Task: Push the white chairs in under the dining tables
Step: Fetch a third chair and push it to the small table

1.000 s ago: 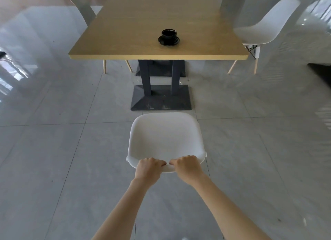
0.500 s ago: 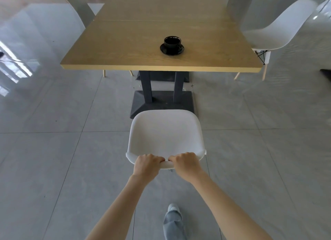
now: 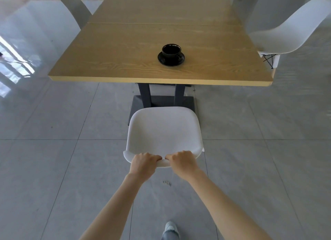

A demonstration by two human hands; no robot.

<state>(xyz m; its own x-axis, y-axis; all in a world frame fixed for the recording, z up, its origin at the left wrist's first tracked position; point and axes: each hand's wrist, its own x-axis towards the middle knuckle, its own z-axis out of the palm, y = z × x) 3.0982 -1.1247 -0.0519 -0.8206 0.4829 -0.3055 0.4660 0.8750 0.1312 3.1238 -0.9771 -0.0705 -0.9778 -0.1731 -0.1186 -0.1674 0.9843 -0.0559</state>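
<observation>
Moulded white plastic shell chair [image 3: 163, 130]: light, stiff (slides easily, probably). Left hand [image 3: 144, 165], right hand [image 3: 182, 161]: each grip clamps backrest top edge.

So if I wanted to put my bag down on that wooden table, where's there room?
Nearly everywhere. The wooden table holds only a black cup on its saucer, near the front edge, right of centre. The whole left half is bare, and so is the stretch behind the cup. The right edge is tighter: another white chair sits against it.
</observation>
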